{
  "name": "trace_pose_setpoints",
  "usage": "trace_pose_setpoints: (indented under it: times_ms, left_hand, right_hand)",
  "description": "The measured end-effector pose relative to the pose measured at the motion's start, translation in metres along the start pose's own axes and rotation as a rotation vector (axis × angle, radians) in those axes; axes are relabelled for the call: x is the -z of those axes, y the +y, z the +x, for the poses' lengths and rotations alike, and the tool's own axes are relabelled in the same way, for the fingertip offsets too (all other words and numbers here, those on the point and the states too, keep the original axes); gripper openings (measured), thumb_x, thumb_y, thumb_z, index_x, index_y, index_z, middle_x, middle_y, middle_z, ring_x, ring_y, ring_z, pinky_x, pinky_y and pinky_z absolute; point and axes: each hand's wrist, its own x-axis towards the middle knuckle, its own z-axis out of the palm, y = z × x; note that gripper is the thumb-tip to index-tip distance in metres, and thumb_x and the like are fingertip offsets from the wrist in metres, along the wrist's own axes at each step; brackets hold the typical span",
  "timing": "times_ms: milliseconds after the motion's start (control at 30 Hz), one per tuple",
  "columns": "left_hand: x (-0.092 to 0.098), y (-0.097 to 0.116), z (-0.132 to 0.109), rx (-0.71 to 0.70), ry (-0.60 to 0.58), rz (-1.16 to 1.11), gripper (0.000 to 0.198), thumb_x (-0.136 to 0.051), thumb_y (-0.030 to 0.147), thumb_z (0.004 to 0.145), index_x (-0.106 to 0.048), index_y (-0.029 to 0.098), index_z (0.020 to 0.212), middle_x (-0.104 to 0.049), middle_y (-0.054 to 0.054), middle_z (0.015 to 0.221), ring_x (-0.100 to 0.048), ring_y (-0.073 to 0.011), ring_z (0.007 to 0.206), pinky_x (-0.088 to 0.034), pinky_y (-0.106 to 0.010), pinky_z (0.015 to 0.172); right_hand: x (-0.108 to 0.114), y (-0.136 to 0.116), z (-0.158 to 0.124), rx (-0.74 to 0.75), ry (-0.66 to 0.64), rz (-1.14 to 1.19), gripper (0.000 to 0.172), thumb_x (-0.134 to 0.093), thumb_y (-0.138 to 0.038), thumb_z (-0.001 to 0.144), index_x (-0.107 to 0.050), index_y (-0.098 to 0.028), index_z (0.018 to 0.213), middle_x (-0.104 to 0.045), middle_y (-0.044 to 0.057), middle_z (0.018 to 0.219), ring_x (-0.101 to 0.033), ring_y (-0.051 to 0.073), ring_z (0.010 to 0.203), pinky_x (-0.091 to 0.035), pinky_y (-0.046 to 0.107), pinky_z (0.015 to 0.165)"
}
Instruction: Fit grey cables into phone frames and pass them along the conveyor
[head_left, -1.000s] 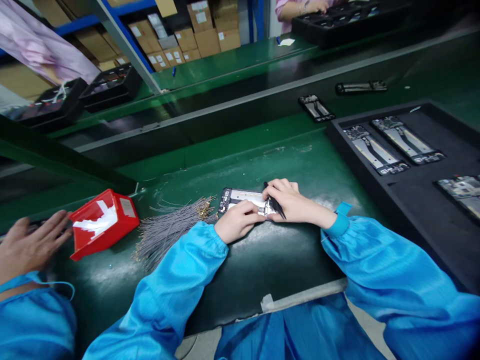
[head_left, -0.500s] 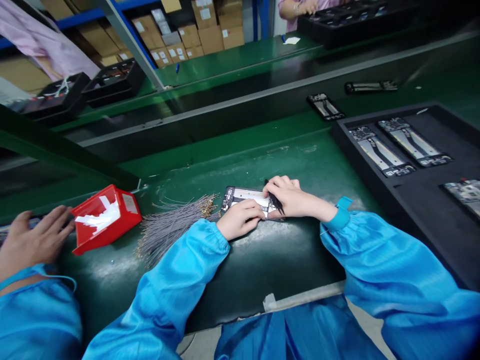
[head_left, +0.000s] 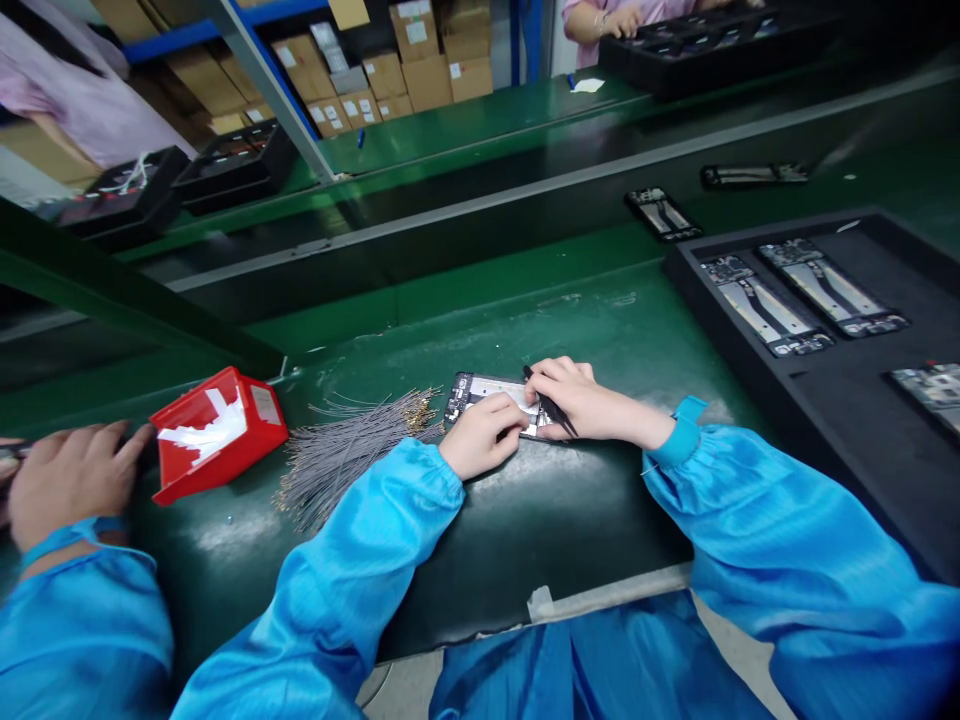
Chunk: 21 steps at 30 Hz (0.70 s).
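Note:
An opened phone (head_left: 491, 387) lies on the green bench in front of me, its metal frame and circuit parts exposed. My left hand (head_left: 484, 436) is closed over its near edge, with bent fingertips pressed on the lower part. Black tweezers (head_left: 553, 412) are gripped in my right hand (head_left: 576, 400), whose fingers touch the phone's right end. What lies under my fingertips is hidden. Just left of the phone is a bundle of thin grey cables (head_left: 352, 450) with gold-coloured ends.
A red bin (head_left: 259, 425) with white strips stands left of the cables, beside a co-worker's hand (head_left: 71, 480). At right, a black foam tray (head_left: 832, 385) holds several opened phones. Two more phone bodies (head_left: 663, 214) lie beyond it. Other people stand across the bench.
My fingers shift slightly over the phone, while both hands stay at it. The co-worker's hand at left draws its fingers together. The whole view moves a little.

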Motion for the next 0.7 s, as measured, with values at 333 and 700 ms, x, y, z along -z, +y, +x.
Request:
trace_pose_setpoints:
  times_ms: [333, 700]
  left_hand:
    - [-0.001, 0.002, 0.003, 0.026, 0.008, 0.018, 0.015, -0.043, 0.009, 0.075, -0.057, 0.015, 0.078, -0.052, -0.004, 0.079, -0.051, -0.0138, 0.073, -0.044, -0.025, 0.068]
    - [0.0, -0.004, 0.002, -0.045, -0.045, -0.067, 0.018, -0.042, 0.008, 0.071, -0.058, 0.015, 0.075, -0.054, -0.004, 0.076, -0.051, -0.0142, 0.075, -0.045, -0.025, 0.071]
  right_hand:
    - [0.007, -0.008, 0.01, 0.026, -0.068, -0.135, 0.029, -0.057, -0.042, 0.073, -0.049, -0.021, 0.091, -0.045, 0.01, 0.106, -0.04, 0.026, 0.091, -0.026, 0.031, 0.066]
    - [0.01, -0.02, 0.014, -0.112, -0.095, -0.12, 0.027, -0.054, -0.032, 0.067, -0.047, -0.021, 0.09, -0.045, 0.01, 0.102, -0.043, 0.026, 0.09, -0.031, 0.034, 0.066]
